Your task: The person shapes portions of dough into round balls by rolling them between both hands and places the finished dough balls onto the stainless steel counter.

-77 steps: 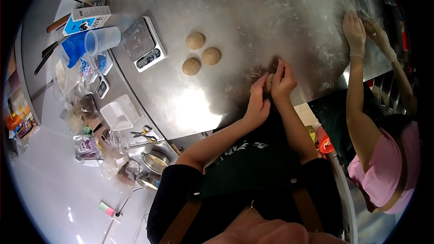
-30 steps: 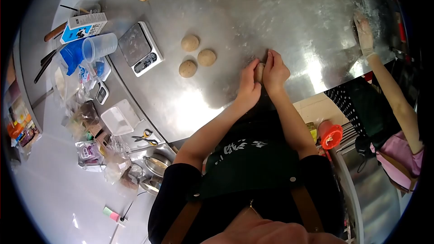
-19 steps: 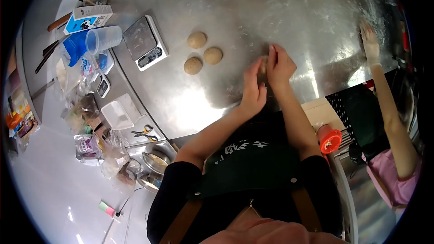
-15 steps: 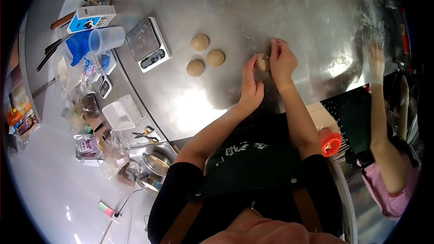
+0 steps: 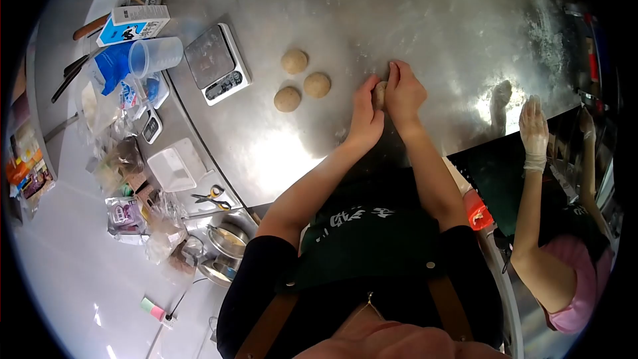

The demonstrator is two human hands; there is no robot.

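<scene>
Between my two palms sits a piece of brownish dough (image 5: pixel 379 96), mostly covered by my fingers. My left hand (image 5: pixel 365 116) presses on its left side, fingers curled around it. From the right, my right hand (image 5: pixel 406 98) closes over the same piece, fingers together. Both hands are low over the steel table (image 5: pixel 425 20). To their left lie three round dough balls: an upper dough ball (image 5: pixel 294 61), a right dough ball (image 5: pixel 317 85) and a lower dough ball (image 5: pixel 287 100).
A digital scale (image 5: pixel 218 64) stands left of the balls, beside a plastic measuring cup (image 5: pixel 157 56) and a milk carton (image 5: pixel 134 24). Scissors (image 5: pixel 212 197) and a white tray (image 5: pixel 177 165) lie lower left. At right, a co-worker's gloved hand (image 5: pixel 534 129) is near the table edge.
My hands have shifted slightly left and drawn closer together around the dough, covering more of it. The co-worker's hand has moved down and left, and a dark elongated shape now shows beside it.
</scene>
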